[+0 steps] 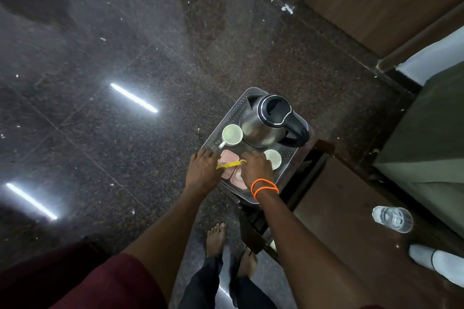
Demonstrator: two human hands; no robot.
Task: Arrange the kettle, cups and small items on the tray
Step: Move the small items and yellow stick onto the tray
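Kettle (266,123) and two cups (232,134) already sit on the tray (221,130). Both hands, left (203,170) and right (256,168), pinch a yellow strip (229,164) (over pink packets (229,158)), seemingly the last piece to place.

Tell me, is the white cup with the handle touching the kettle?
Cannot tell. In the head view the cup's rim meets the kettle's steel side with no visible gap, but from above that overlap could hide a small space.
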